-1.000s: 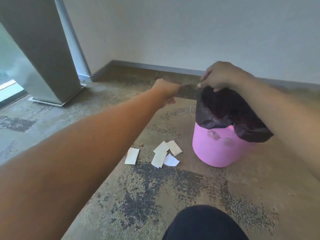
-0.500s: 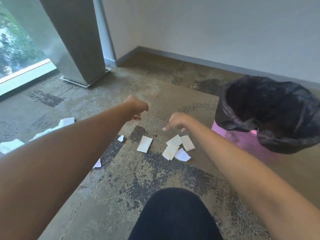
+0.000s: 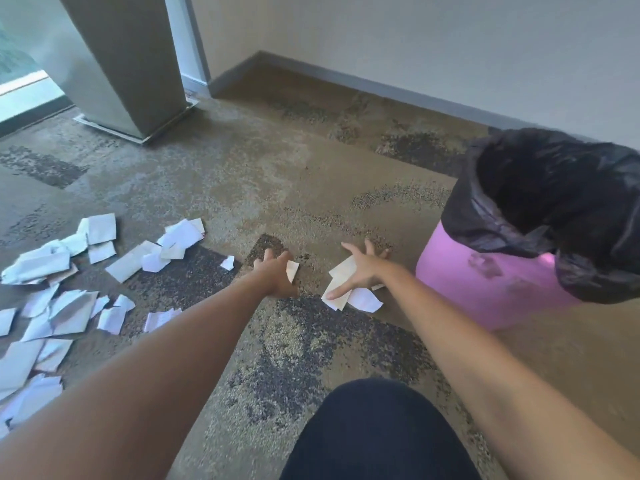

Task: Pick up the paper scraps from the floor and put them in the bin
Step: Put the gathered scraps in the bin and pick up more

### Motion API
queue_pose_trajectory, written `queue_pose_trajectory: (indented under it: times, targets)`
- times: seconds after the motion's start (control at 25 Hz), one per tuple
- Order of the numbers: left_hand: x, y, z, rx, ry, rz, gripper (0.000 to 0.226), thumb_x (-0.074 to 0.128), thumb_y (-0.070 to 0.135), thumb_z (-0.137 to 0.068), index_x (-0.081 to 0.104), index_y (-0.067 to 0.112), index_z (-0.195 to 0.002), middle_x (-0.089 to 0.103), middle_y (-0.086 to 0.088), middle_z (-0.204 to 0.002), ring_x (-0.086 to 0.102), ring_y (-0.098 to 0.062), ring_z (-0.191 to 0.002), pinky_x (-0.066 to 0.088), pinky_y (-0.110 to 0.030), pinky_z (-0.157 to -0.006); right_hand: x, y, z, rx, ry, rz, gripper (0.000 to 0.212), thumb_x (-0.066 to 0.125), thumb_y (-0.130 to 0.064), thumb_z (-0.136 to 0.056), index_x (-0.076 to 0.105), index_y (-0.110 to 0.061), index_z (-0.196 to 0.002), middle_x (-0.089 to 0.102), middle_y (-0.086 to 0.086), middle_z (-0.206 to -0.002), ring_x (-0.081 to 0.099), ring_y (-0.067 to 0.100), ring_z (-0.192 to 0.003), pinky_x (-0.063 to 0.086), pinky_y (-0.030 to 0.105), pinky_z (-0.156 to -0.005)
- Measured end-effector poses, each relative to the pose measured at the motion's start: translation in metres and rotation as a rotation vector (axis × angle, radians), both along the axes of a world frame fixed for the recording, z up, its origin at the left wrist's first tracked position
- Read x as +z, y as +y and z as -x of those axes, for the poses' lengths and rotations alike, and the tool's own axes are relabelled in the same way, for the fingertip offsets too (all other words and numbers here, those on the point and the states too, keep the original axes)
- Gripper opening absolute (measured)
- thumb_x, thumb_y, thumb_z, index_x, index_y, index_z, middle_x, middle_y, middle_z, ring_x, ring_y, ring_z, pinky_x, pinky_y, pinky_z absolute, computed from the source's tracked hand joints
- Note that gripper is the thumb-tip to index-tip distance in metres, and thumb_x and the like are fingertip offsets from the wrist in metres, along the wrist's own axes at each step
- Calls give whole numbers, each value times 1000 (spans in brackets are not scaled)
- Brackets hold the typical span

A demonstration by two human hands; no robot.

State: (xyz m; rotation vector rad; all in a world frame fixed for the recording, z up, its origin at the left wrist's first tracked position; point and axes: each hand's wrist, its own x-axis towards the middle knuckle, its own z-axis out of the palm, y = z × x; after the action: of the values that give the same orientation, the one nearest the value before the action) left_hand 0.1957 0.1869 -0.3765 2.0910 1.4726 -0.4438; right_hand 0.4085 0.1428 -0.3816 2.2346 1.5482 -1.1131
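A pink bin [image 3: 485, 292] with a black liner [image 3: 519, 237] stands on the carpet at the right, its mouth open. My left hand [image 3: 273, 275] is down on the floor, fingers curled around a small white paper scrap [image 3: 293, 270]. My right hand [image 3: 363, 268] lies with fingers spread on a small pile of scraps [image 3: 362, 299] just left of the bin. Several more white scraps [image 3: 62, 306] are strewn over the carpet at the far left, and another cluster of scraps [image 3: 173, 244] lies behind them. One tiny scrap [image 3: 227, 262] sits near my left hand.
A grey column [image 3: 131, 64] on a metal base stands at the back left beside a window. A wall with a grey skirting board [image 3: 381, 88] runs behind the bin. My dark-clothed knee [image 3: 374, 434] is at the bottom centre.
Both hands have dropped from above the carpet onto the scraps. The left hand has closed on one scrap; the right has spread over the pile. The view has swung left, showing more scraps.
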Motion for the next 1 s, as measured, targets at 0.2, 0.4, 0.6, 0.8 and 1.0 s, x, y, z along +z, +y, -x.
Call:
queue_pose_trajectory:
  times: [0.2,0.4,0.6,0.8,1.0]
  targets:
    - [-14,4,3,-182,90,41,99,68,54,-82,0,45,-153,-26,-5,-160,-19,-44,-146,14,-74,-109,-13,-23,6,113,-35,-68,140,88,-67,-34,7,-53,-148,-24,-5,-159,-24,45,-144,9,80,-104]
    - [-4,14,8,-286,92,-11,75,62,26,-94,18,37,-154,3,-15,-163,12,-47,-146,25,-57,-116,-20,-59,19,170,-83,-199,106,87,-51,-60,25,-43,-146,1,0,-158,-1,40,-145,21,71,-107]
    - [-6,7,16,-254,2,-130,57,56,6,-95,44,27,-146,34,-14,-150,49,-37,-128,47,-48,-103,-26,-74,32,120,-111,-261,83,82,-42,-70,36,-41,-139,16,0,-151,18,32,-134,32,60,-103]
    - [-11,1,16,-184,-46,-193,50,63,0,-88,57,21,-133,40,-12,-136,47,-34,-125,48,-47,-102,-24,-65,30,40,42,-290,74,88,-26,-65,45,-29,-125,28,3,-126,30,26,-116,37,41,-100]
    - [-12,6,25,-127,-71,-215,41,72,20,-85,60,12,-123,45,-15,-129,53,-36,-116,48,-45,-99,-19,-51,27,161,9,-194,66,87,-31,-67,51,-20,-121,35,8,-122,42,27,-113,42,40,-99]
